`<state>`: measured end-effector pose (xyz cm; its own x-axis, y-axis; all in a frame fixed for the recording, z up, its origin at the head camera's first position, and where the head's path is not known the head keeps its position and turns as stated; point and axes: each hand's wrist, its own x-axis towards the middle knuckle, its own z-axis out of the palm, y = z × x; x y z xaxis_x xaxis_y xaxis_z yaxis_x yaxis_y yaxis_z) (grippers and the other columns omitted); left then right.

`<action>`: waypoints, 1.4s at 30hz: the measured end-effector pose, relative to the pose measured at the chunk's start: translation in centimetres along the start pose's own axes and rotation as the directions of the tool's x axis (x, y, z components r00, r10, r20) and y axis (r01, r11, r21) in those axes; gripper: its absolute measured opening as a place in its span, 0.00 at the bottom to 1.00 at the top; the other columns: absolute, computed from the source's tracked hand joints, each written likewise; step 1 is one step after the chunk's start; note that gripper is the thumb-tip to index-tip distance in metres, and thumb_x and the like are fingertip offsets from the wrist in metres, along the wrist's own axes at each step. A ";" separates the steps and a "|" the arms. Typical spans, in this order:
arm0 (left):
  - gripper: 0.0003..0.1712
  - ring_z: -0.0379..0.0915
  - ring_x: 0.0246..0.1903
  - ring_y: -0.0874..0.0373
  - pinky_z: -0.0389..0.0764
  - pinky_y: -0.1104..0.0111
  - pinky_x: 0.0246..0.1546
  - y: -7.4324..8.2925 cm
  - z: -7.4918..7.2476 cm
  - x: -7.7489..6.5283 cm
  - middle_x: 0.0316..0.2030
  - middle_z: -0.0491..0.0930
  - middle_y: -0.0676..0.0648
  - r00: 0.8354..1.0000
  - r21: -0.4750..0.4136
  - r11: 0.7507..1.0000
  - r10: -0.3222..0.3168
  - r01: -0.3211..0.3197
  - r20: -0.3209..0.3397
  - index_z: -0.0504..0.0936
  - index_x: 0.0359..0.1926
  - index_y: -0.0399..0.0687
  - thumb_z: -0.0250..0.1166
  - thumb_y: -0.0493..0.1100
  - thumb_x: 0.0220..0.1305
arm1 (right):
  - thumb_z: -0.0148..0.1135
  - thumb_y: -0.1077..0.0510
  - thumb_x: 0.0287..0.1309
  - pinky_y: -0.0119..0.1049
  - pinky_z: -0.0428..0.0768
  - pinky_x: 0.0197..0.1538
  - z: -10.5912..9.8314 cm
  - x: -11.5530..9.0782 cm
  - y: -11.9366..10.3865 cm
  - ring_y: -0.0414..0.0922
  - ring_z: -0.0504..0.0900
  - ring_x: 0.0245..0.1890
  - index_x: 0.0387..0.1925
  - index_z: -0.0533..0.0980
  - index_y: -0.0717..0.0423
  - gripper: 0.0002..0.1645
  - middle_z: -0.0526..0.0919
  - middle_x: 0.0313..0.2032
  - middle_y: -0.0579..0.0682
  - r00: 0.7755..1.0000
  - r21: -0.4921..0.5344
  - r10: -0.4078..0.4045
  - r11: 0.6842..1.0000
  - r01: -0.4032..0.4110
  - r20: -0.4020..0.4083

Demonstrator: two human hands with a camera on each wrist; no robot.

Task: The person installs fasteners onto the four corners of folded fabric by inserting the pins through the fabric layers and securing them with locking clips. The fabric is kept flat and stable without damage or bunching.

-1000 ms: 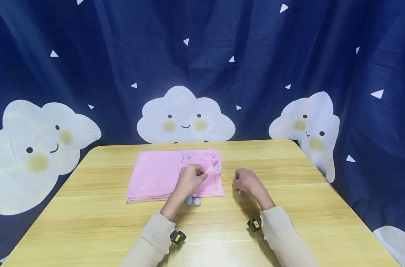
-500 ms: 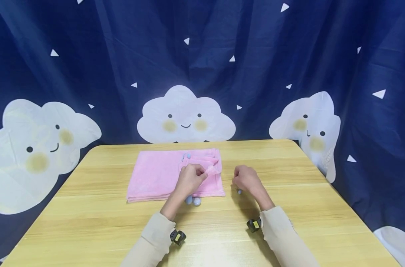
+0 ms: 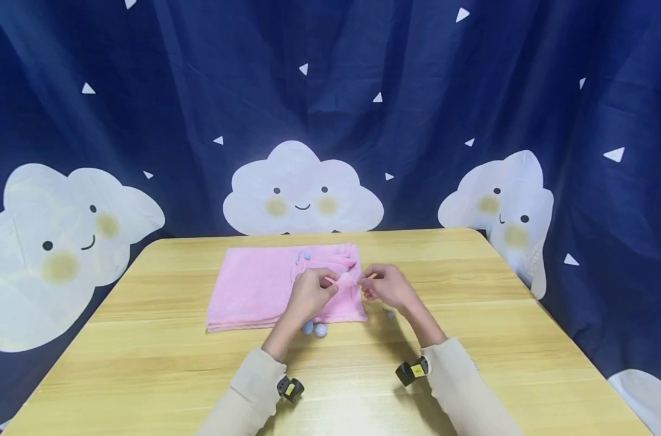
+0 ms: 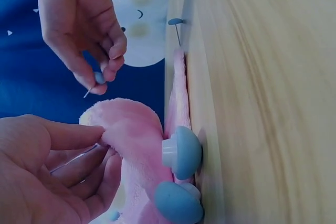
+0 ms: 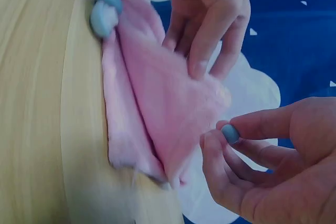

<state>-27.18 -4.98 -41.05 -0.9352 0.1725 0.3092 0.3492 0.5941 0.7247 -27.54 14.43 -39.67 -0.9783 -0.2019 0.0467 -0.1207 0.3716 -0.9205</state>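
A folded pink plush towel lies on the table. My left hand pinches a raised fold of its right part between thumb and fingers, as the left wrist view shows. Just right of that fold, my right hand holds a pin by its round blue head between thumb and fingers; its thin shaft points at the fold, apart from it. Two blue mushroom-shaped caps with pale stems lie at the towel's near edge. Another blue-headed pin is on the table below my right hand.
Small blue pieces sit on the towel's far part, beyond my left hand. The wooden table ends at a dark blue curtain with cloud prints.
My right hand has lifted from beside the pin on the table and moved left to the fold, now with a pin between its fingers. My left hand keeps its grip on the towel.
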 end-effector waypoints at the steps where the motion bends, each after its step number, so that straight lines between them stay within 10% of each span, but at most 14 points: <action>1: 0.08 0.81 0.28 0.60 0.83 0.59 0.33 0.0 0.0 0.0 0.26 0.85 0.49 1.000 -0.003 1.000 0.005 -0.005 0.000 0.87 0.38 0.46 0.70 0.34 0.54 | 0.58 0.69 0.61 0.49 0.84 0.39 0.2 0.0 0.0 0.53 0.82 0.28 0.37 0.78 0.71 0.06 0.81 0.30 0.66 1.000 0.045 0.005 0.999 -0.006 0.018; 19: 0.09 0.81 0.27 0.60 0.83 0.60 0.32 0.0 0.0 0.0 0.26 0.86 0.49 1.000 -0.005 1.000 0.007 -0.007 0.001 0.87 0.38 0.47 0.70 0.34 0.54 | 0.55 0.71 0.61 0.42 0.83 0.34 1.9 -0.2 -0.1 0.48 0.80 0.25 0.49 0.66 0.69 0.15 0.80 0.27 0.62 0.998 0.150 -0.002 0.989 -0.009 0.070; 42: 0.07 0.82 0.31 0.60 0.83 0.60 0.36 0.3 0.1 -0.1 0.30 0.86 0.51 0.997 -0.026 0.998 0.058 -0.059 -0.052 0.88 0.33 0.47 0.74 0.35 0.51 | 0.52 0.71 0.57 0.56 0.82 0.36 2.4 -0.4 -0.2 0.48 0.81 0.22 0.40 0.69 0.66 0.08 0.81 0.26 0.63 0.999 0.171 0.041 0.984 -0.046 0.036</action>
<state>-27.01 -4.70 -40.93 -0.9091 0.1657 0.3821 0.4054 0.5623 0.7207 -26.72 12.26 -40.48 -0.9757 -0.2190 -0.0047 -0.0448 0.2205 -0.9744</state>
